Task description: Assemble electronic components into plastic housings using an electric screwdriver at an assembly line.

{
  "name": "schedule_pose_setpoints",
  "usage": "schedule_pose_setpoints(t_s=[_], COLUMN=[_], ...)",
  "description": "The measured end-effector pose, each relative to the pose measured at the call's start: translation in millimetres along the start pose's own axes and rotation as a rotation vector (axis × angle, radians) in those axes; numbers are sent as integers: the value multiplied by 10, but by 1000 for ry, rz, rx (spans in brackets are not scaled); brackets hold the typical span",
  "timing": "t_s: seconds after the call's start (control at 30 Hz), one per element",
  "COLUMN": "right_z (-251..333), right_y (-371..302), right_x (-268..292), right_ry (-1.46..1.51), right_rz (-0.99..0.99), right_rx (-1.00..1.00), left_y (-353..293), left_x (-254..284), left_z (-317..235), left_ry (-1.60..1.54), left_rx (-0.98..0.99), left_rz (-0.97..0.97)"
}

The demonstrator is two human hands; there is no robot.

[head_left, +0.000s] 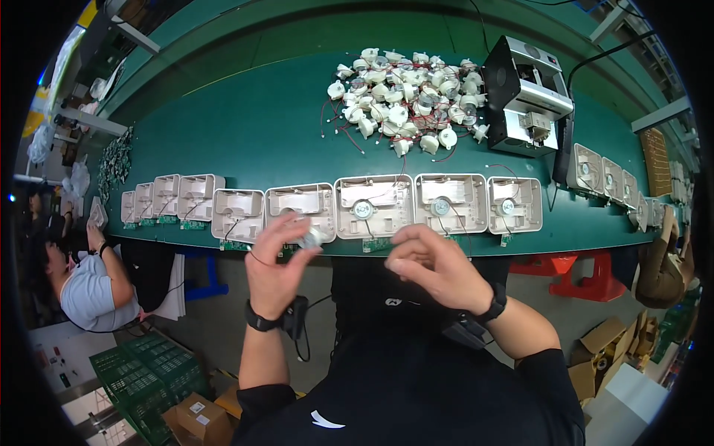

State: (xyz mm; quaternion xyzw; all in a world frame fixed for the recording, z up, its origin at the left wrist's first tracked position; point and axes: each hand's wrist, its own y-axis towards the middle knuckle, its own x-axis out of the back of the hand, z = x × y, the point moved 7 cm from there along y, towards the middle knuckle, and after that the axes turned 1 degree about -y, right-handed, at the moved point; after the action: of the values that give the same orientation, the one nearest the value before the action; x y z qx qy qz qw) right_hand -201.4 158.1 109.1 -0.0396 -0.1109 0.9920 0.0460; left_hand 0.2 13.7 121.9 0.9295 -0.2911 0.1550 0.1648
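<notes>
My left hand (274,256) pinches a small round white-and-silver part (312,238) between thumb and fingers; a thin dark wire shows beside the hand. It is over the front of an open white housing (301,195). My right hand (439,271) is half curled, thumb and forefinger apart with nothing seen between them, just in front of the row. White housings holding round silver discs stand behind it: one in the middle (346,192), another right of it (476,186) and a third (532,192). Green circuit boards (378,244) lie along their front edges.
A heap of white round parts with red and black wires (401,93) lies at the back, left of a black-and-silver machine (528,97). More housings (201,195) line the left. Co-workers sit at the far left (93,279) and far right (662,267). A red stool (591,276) stands below.
</notes>
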Motion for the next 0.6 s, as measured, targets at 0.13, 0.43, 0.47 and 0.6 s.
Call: schedule_pose_setpoints(t_s=[0.13, 0.43, 0.47, 0.6], right_z=[7, 472, 498, 582], right_y=[-225, -909, -930, -764], right_x=[335, 1898, 2121, 2997], right_ry=[62, -384, -464, -930], right_rz=[-63, -758, -855, -1039], right_rx=[-38, 129, 163, 181], left_y=[157, 282, 302, 276], left_x=[184, 115, 137, 292], left_z=[165, 460, 415, 378], left_ry=[420, 595, 637, 615], left_rx=[-96, -174, -129, 9], left_rz=[-11, 48, 31, 38])
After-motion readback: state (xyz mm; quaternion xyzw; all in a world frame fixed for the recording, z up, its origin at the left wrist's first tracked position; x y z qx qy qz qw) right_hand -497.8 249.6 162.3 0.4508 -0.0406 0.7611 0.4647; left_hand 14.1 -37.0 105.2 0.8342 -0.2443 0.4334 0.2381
